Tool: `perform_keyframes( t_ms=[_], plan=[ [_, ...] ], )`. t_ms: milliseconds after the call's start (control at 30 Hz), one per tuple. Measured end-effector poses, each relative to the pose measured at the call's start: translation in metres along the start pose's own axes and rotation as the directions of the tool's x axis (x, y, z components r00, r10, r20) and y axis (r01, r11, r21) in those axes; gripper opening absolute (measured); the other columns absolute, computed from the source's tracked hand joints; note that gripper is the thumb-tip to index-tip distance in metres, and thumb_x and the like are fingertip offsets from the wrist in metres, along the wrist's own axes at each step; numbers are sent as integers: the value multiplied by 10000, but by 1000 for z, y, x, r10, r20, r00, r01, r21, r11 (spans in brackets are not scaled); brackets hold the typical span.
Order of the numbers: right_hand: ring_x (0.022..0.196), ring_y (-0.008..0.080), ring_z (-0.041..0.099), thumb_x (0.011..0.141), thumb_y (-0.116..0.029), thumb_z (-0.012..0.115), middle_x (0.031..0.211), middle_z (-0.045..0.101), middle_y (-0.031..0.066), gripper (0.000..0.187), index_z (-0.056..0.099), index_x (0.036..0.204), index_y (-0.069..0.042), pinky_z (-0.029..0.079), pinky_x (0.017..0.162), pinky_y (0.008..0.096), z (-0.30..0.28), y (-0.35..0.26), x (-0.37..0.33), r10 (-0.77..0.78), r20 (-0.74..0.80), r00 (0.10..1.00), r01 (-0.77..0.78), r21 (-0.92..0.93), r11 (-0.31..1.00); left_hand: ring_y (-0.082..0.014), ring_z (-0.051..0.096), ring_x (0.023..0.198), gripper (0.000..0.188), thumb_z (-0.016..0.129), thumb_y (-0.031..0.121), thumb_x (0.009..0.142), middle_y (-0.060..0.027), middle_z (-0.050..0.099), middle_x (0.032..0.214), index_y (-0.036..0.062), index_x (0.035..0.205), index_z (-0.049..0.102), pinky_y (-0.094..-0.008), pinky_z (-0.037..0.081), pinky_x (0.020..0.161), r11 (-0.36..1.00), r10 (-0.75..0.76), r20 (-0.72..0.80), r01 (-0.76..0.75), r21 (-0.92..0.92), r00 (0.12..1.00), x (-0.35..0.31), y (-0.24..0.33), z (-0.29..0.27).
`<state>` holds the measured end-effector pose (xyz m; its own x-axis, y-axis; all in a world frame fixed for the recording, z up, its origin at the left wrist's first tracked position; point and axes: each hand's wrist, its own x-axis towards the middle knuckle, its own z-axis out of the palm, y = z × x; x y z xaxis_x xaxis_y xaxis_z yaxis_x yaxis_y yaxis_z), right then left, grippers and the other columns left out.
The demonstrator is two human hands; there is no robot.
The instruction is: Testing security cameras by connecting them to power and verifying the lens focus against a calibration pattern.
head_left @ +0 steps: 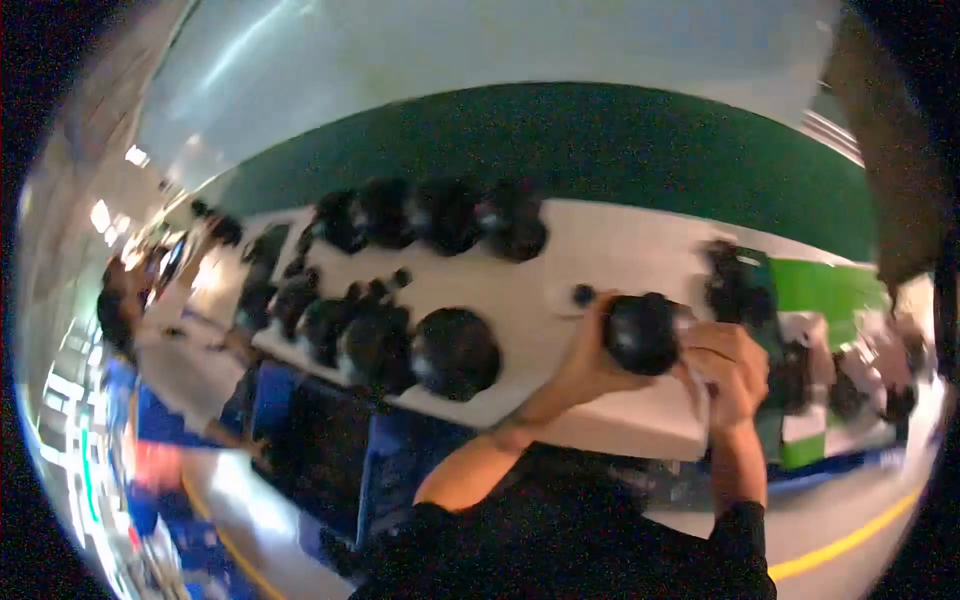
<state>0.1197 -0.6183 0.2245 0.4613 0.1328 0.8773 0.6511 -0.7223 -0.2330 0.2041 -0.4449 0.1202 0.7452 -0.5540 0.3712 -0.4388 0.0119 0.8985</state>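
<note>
My left hand [592, 358] is wrapped round a black ball-like thing [643, 337] with a small knob on top, above the front part of the white table. The picture is blurred, so its exact kind is unclear. Close against its right side is my right hand [735, 372], fingers bent and pressed together. Something pale shows by those fingers, too smeared to name. Left of my hands stands a similar black round thing [455, 352], nearest in a row along the table's front edge.
The white table [590, 235] carries a back row of black round things [515, 222]. Small dark parts [375, 291] lie between the rows. A green wall [540, 140] rises behind. Bright green trays [815, 300] stand right. At far left, a person [180, 355] works.
</note>
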Motion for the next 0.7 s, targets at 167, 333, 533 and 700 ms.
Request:
perform_keyframes(
  t_ms=[167,333,533,700],
  plan=[
    [646,250,641,738,-96,816,795,646,118,261,617,882,-9,516,547,323,-2,23,-14,26,-113,993,-27,-13,1000,-292,520,1193,1100,945,251,576,-188,509,1287,-38,1410,289,-402,427,1030,998,42,-244,-51,-30,969,97,-33,28],
    [657,209,647,696,-70,802,845,656,56,265,626,894,-72,521,534,323,11,36,-29,65,-46,997,-64,13,998,-316,535,1133,1105,940,298,572,-222,501,1282,-56,1398,298,-421,427,999,995,7,-503,42,86,865,215,-70,43],
    [686,227,659,733,-96,767,862,634,38,215,623,893,-102,545,565,345,24,39,-37,64,90,994,-75,126,989,-399,374,1297,1192,935,348,583,-304,326,1417,-101,1429,225,-440,325,1113,992,-67,-714,125,29,697,272,-107,46],
    [655,227,641,713,-95,774,854,626,39,193,644,855,-102,518,536,343,24,44,-43,66,71,995,-75,133,988,-411,312,1348,1186,892,303,639,-321,290,1445,-113,1466,150,-452,240,1162,974,-18,-703,172,149,711,268,-110,47]
  ],
)
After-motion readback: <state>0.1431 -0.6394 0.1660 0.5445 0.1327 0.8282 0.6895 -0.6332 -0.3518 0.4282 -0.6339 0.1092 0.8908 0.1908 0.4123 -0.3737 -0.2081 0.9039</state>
